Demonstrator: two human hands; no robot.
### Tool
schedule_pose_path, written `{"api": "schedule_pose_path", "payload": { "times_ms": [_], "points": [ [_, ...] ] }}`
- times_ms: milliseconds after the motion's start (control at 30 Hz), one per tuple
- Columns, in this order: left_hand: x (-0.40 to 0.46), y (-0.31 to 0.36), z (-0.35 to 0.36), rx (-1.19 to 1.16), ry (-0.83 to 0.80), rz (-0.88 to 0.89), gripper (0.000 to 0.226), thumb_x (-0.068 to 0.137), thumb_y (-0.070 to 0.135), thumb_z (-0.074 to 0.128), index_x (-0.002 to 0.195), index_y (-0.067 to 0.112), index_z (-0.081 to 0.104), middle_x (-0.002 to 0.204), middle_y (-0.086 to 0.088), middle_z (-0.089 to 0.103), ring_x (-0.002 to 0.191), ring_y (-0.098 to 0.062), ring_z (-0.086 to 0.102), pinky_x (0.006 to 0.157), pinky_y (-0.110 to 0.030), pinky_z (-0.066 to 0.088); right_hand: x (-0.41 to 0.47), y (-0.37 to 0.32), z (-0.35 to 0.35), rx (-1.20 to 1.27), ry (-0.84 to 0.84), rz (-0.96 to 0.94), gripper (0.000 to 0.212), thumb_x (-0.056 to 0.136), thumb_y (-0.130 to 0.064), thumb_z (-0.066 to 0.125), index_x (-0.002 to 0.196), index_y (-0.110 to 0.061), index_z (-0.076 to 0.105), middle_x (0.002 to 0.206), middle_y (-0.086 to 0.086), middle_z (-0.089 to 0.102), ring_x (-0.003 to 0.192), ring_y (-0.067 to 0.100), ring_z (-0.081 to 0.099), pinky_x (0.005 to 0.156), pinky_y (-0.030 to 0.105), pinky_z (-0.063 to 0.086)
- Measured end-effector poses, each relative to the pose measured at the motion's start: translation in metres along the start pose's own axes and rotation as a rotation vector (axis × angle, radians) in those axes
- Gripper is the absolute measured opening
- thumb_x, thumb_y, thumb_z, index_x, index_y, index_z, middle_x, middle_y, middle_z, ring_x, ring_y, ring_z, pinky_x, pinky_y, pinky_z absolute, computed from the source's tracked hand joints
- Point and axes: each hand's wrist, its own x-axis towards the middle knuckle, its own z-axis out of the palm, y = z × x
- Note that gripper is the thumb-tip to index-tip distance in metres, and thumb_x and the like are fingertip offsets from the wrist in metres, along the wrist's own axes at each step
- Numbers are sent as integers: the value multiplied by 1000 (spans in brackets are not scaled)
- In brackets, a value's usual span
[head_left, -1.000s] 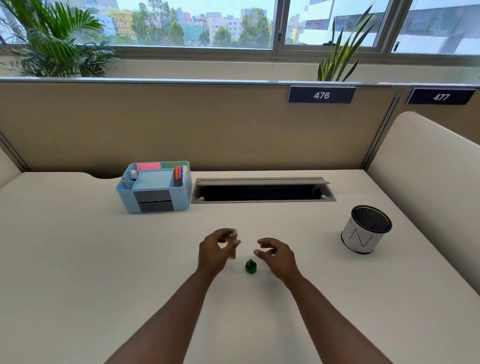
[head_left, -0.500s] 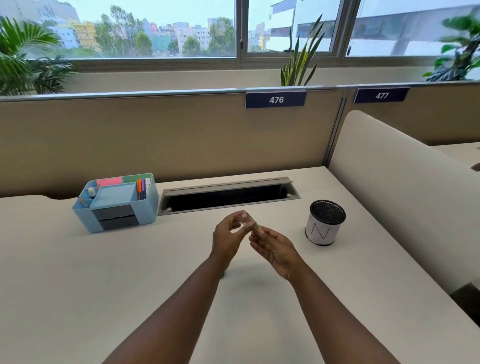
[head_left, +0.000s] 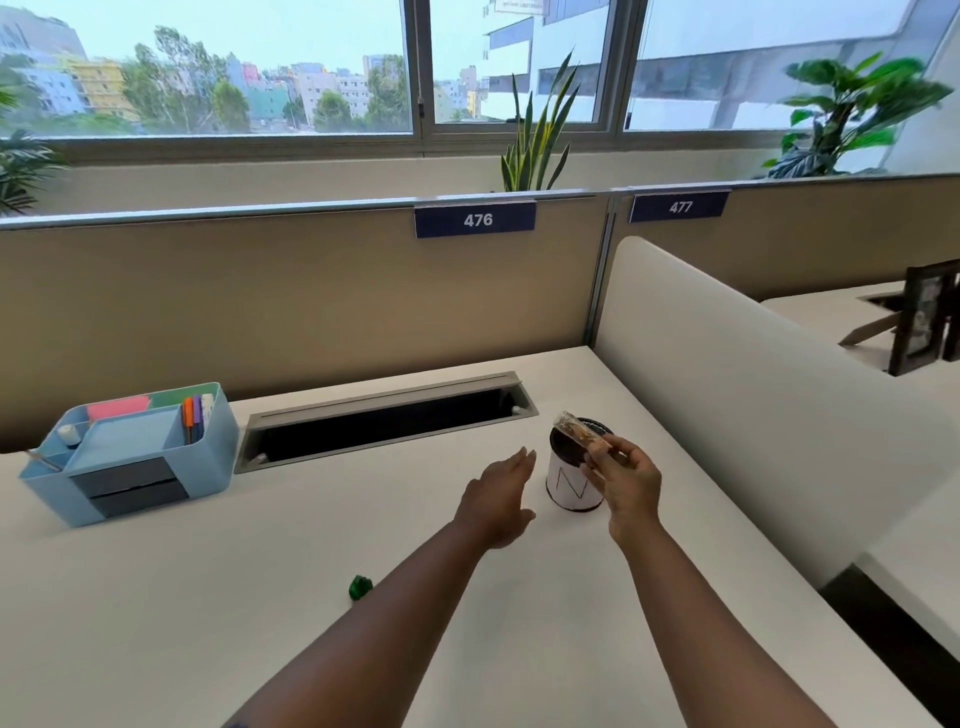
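Observation:
My right hand (head_left: 628, 480) pinches a small clear tube (head_left: 579, 434) with brownish contents and holds it tilted over the mouth of a white mesh cup (head_left: 569, 488) with a black rim. To the left of the cup, my left hand (head_left: 496, 496) hovers above the desk with straight fingers and holds nothing. A small green cap (head_left: 359, 587) lies on the white desk (head_left: 208, 597) just left of my left forearm.
A blue desk organiser (head_left: 130, 452) with pens and sticky notes stands at the back left. A long cable slot (head_left: 384, 421) is open along the back of the desk. A curved white divider (head_left: 753, 395) bounds the right side, with picture frames (head_left: 919, 317) beyond it.
The tube passed from my left hand to my right, which carried it rightward over the cup. My left hand opened. The view swung right, so the green cap sits lower left.

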Motion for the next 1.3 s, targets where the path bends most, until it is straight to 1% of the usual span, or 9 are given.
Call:
{"api": "schedule_pose_path", "payload": {
  "times_ms": [100,267,367,533,800,1000,1133,1233,1300],
  "points": [
    [11,14,5,118,-50,55,77,88,16,56,146,19,5,160,1,-3,140,-29,24,106,-46,36,12,-1,-9,-138,117,-75,22,78,-1,64,101,-2,62,109,26,64,85,28,61,70,33,56],
    [23,23,16,205,-68,80,78,87,6,53,146,18,3,159,2,-10,128,-32,39,94,-45,42,21,-1,-15,-375,147,-204,24,78,-3,64,102,-8,65,94,10,64,78,29,64,87,51,54],
    [28,24,18,226,-70,91,78,86,0,50,146,17,3,159,2,-9,125,-33,41,92,-45,43,23,0,-16,-493,117,-289,28,79,-2,63,106,-8,63,103,19,67,85,35,66,87,47,53],
    [29,25,18,231,-91,90,80,86,-1,48,146,18,0,159,3,-6,124,-33,43,94,-45,42,27,-2,-17,-602,78,-422,29,78,5,61,105,-5,59,104,19,66,81,24,62,77,29,45],
    [29,22,18,188,-84,101,79,87,3,49,146,19,-1,159,4,-7,126,-33,42,94,-45,43,25,-5,-12,-667,67,-553,31,76,5,62,105,-7,62,107,18,65,89,30,65,84,41,52],
    [25,13,12,-42,8,66,77,88,15,52,146,21,1,159,5,-7,136,-27,34,102,-44,42,19,-13,-5,-258,239,-241,27,78,-2,65,104,-7,64,99,12,67,69,16,64,76,30,59],
    [17,-5,-2,-313,163,-31,61,91,23,51,144,17,22,156,-4,23,140,-21,30,113,-34,30,4,-24,13,109,121,-23,23,80,-1,63,103,1,62,78,9,64,56,6,65,52,13,57],
    [7,-15,-16,-608,235,-139,50,89,24,55,136,14,40,139,-11,51,127,-23,48,104,-33,39,-15,-27,34,224,8,113,5,82,0,61,80,-4,63,61,5,67,43,4,62,47,14,55],
    [-2,-22,-26,-814,237,-188,48,88,27,57,133,13,45,132,-11,58,121,-22,54,97,-31,43,-31,-25,49,276,-98,200,12,84,1,58,75,-7,60,55,4,66,45,7,63,47,15,56]
  ]
}}
